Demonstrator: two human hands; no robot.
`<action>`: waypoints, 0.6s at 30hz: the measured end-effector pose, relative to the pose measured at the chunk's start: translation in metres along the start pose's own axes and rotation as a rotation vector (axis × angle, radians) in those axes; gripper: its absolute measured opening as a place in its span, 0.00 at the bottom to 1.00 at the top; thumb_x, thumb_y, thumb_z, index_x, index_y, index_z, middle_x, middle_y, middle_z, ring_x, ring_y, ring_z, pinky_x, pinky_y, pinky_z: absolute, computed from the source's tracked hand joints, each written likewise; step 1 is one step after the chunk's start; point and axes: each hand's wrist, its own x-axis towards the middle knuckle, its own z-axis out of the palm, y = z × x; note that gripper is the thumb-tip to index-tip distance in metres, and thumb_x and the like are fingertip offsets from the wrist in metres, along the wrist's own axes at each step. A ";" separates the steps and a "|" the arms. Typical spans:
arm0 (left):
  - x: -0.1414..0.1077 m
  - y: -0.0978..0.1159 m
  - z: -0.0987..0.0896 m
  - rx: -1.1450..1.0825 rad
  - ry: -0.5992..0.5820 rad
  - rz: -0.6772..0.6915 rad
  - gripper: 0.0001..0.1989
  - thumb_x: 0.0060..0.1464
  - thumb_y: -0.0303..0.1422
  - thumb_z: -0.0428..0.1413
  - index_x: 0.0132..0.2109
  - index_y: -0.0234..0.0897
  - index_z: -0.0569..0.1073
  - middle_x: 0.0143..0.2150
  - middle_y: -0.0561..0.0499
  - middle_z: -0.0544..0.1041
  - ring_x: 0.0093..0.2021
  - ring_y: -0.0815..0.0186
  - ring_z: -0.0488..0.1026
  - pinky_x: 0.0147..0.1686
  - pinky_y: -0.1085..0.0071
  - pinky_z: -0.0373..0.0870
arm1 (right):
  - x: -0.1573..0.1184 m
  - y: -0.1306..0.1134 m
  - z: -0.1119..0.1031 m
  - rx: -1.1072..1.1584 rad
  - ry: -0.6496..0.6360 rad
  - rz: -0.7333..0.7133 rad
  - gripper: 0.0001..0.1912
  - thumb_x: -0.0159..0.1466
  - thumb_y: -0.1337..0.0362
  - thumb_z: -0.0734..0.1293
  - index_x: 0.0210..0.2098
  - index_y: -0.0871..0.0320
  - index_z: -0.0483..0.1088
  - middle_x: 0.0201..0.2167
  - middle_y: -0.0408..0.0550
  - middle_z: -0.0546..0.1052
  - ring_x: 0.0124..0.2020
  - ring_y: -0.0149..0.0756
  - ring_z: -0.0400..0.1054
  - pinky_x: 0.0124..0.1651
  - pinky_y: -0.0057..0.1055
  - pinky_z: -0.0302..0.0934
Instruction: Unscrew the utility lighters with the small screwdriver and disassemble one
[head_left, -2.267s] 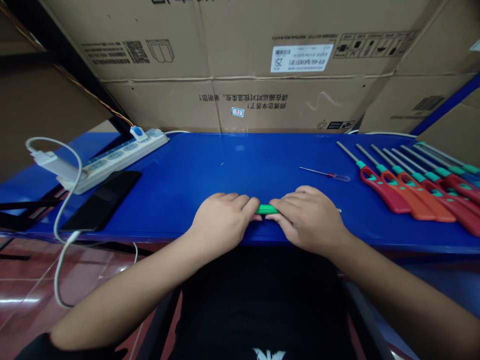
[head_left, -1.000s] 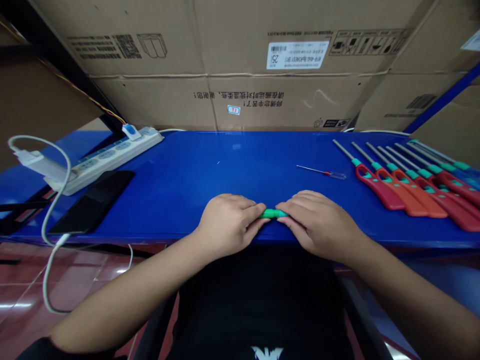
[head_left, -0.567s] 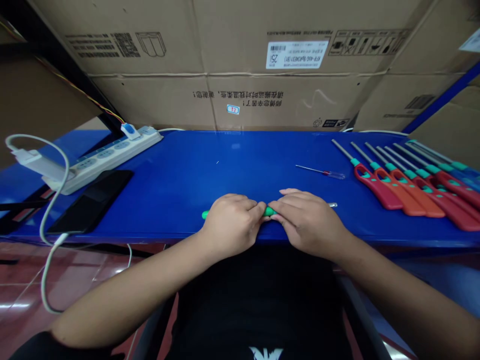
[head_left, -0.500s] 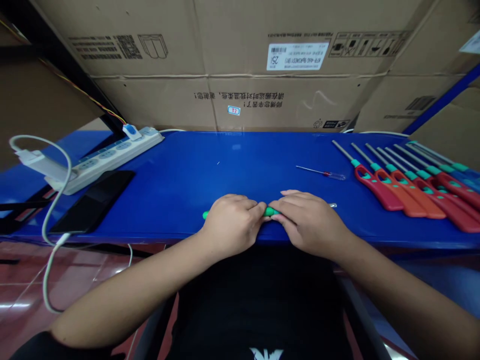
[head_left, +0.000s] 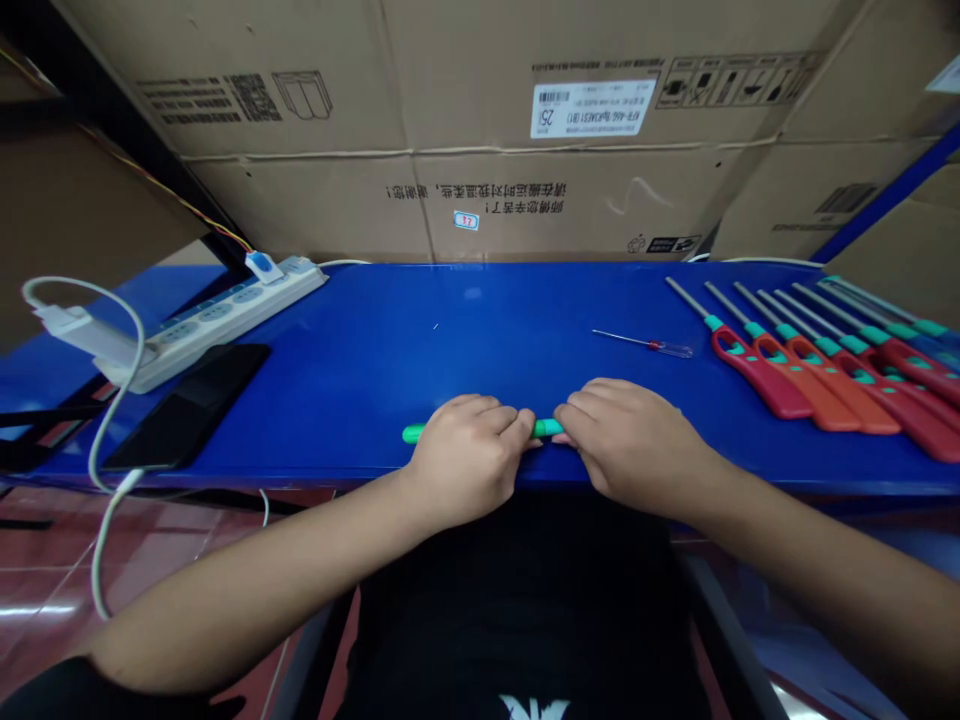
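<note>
Carton label (head_left: 581, 108) reads 25; sticker (head_left: 466, 220) perhaps 37.

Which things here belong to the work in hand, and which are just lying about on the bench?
In hand: green plastic tube, held between the left hand and the right hand.

Lying about: red and orange utility lighters, small screwdriver, power strip, black smartphone, white cable.
</note>
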 end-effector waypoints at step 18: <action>-0.018 -0.021 -0.032 -0.139 -0.220 -0.309 0.28 0.58 0.48 0.58 0.61 0.37 0.73 0.56 0.43 0.78 0.54 0.52 0.75 0.54 0.51 0.72 | -0.027 0.018 0.006 0.283 0.018 0.146 0.15 0.71 0.61 0.61 0.50 0.59 0.76 0.41 0.53 0.75 0.42 0.40 0.67 0.45 0.39 0.65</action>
